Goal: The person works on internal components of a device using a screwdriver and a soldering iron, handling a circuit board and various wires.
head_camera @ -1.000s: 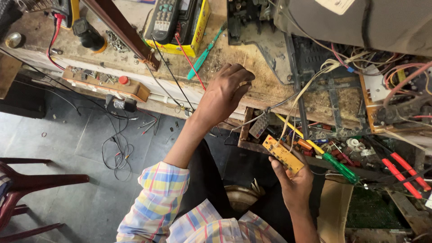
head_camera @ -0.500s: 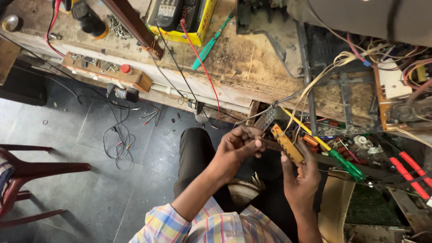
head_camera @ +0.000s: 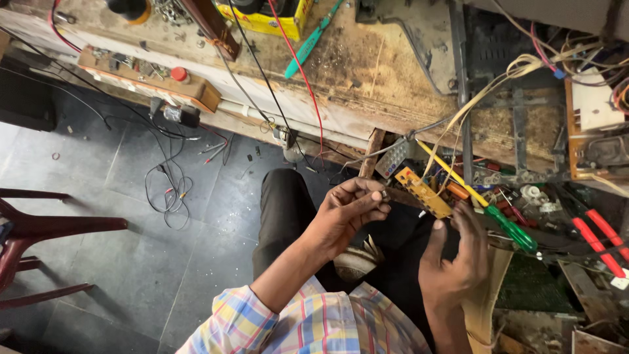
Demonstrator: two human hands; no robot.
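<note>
My right hand (head_camera: 453,265) grips the lower end of a narrow yellow circuit board (head_camera: 423,192), which is tilted up toward the bench edge. Its fingers curl around the board's lower corner. My left hand (head_camera: 347,211) is just left of the board, over my lap. Its thumb and fingertips are pinched on a tiny dark part (head_camera: 384,194) close to the board's upper end. Pale wires (head_camera: 481,95) run from the board area up over the wooden workbench (head_camera: 393,72).
A green-handled screwdriver (head_camera: 510,231) and red-handled pliers (head_camera: 601,239) lie in the cluttered tray at right. A teal screwdriver (head_camera: 308,42), yellow box (head_camera: 265,23) and wooden switch block (head_camera: 151,75) sit along the bench. Loose cables (head_camera: 171,190) lie on the floor beside a maroon chair (head_camera: 46,229).
My left hand has come down from the bench top to beside the circuit board, pinching a small part. The right hand kept hold of the board.
</note>
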